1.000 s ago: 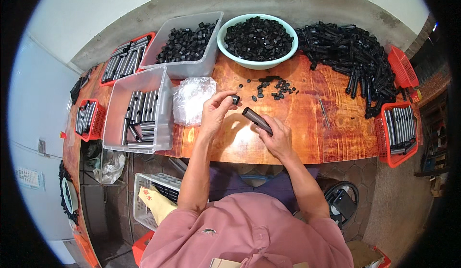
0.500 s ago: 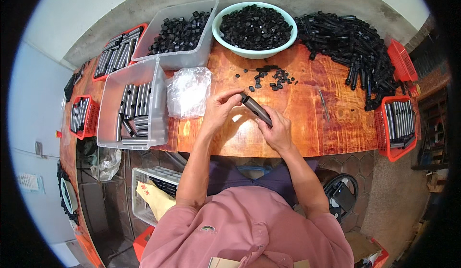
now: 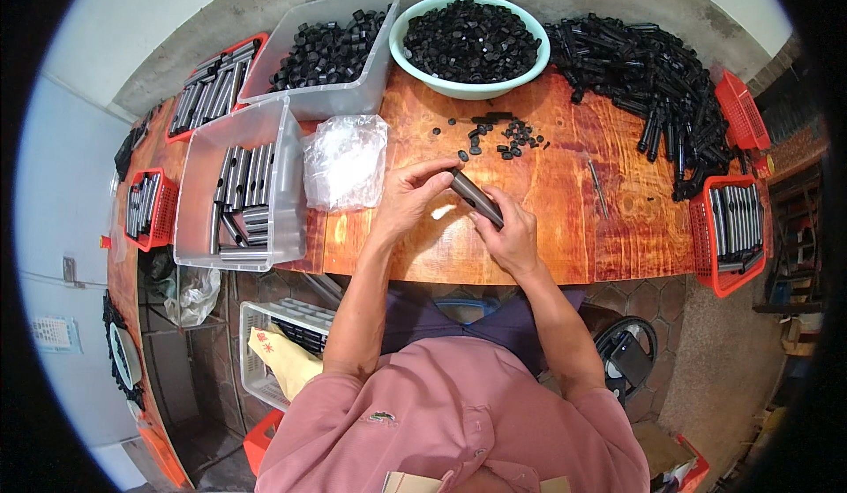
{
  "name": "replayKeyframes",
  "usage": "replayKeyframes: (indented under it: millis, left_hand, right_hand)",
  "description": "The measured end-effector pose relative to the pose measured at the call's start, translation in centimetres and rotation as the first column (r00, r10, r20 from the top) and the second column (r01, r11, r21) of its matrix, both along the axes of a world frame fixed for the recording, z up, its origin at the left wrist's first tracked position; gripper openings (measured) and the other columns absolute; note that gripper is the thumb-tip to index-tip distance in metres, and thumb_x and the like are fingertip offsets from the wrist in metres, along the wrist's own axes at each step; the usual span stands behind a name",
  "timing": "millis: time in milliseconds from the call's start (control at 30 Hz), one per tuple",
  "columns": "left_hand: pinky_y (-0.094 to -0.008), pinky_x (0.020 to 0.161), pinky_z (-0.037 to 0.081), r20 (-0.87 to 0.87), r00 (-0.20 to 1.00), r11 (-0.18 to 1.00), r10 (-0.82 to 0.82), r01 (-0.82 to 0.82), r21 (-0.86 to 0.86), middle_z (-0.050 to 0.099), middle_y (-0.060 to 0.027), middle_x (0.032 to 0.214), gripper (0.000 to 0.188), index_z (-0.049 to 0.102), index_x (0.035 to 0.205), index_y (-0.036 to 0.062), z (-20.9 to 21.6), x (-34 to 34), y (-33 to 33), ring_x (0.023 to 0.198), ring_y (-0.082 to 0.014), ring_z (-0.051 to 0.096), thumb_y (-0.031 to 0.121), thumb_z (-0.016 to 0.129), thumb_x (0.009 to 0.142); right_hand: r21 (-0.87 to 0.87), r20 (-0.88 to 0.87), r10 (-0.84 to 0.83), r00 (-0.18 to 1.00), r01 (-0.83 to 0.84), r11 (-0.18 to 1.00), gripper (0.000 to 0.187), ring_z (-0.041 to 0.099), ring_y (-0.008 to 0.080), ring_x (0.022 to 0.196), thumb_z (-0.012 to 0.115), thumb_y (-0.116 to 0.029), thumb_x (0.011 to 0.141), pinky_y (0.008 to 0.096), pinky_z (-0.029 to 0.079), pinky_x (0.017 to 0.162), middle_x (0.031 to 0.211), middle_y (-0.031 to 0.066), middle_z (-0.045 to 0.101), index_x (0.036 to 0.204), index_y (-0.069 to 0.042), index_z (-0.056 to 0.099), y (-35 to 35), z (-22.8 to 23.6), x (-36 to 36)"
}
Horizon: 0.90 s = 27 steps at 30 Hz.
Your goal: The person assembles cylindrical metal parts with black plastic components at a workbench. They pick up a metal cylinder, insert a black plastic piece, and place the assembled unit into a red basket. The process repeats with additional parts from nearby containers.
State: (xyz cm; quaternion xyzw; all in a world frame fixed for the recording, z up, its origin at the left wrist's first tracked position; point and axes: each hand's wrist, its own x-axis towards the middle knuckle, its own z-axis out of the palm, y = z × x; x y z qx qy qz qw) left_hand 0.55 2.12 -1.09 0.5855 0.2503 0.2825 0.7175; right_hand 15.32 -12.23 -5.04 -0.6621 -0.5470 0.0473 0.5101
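Over the glossy wooden table (image 3: 560, 228), the dark tube (image 3: 475, 197) is clasped by the right hand (image 3: 513, 235); its far end, clear a second ago, is now pinched by the left hand (image 3: 416, 196). The small cap seen earlier can't be made out.

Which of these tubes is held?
The dark tube slanting over the tabletop, right hand on its near end, left hand at its far end; those in the red baskets and nearer clear bin lie untouched.
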Motion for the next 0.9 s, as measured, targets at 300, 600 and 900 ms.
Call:
replayKeyframes:
  millis: [300, 600, 900]
  left_hand:
    - [-0.0351, 0.098, 0.053, 0.191, 0.981, 0.994, -0.035, 0.055, -0.098, 0.070, -0.0127, 0.122, 0.032, 0.065, 0.129, -0.0008, -0.5, -0.3, -2.6, 0.111, -0.0208, 0.066, 0.018, 0.057, 0.104]
    - [-0.0489, 0.104, 0.048, 0.499, 0.861, 0.769, 0.095, 0.255, -0.586, 0.069, -0.0162, 0.109, 0.025, 0.059, 0.119, 0.0059, 1.2, 1.2, -6.7, 0.115, -0.0348, 0.064, 0.022, 0.061, 0.100]
    - [-0.0509, 0.105, 0.048, 0.559, 0.829, 0.712, -0.025, 0.407, -0.572, 0.070, -0.0158, 0.111, 0.033, 0.054, 0.123, 0.0076, 1.0, 0.3, -6.1, 0.115, -0.0366, 0.064, 0.017, 0.064, 0.093]
  right_hand:
    - [-0.181, -0.745, 0.069, 0.663, -0.300, 0.937, 0.031, 0.059, 0.0091, 0.070, 0.070, -0.015, 0.092, 0.0262, 0.046, 0.062, 0.084, 0.0036, 0.066, 0.117, 0.001, 0.061, -3.2, 1.3, -1.0]
    - [-0.077, -0.395, 0.078, 0.915, -0.117, 0.990, 0.032, 0.055, 0.0087, 0.065, 0.072, -0.013, 0.089, 0.0248, 0.044, 0.059, 0.082, 0.0024, 0.062, 0.116, 0.001, 0.061, -5.0, 2.4, -2.2]
    - [-0.166, -0.537, 0.082, 0.840, -0.201, 0.965, 0.032, 0.064, 0.0141, 0.068, 0.076, -0.010, 0.087, 0.0279, 0.050, 0.063, 0.085, 0.0080, 0.068, 0.113, 0.002, 0.062, -6.1, 3.5, -2.4]
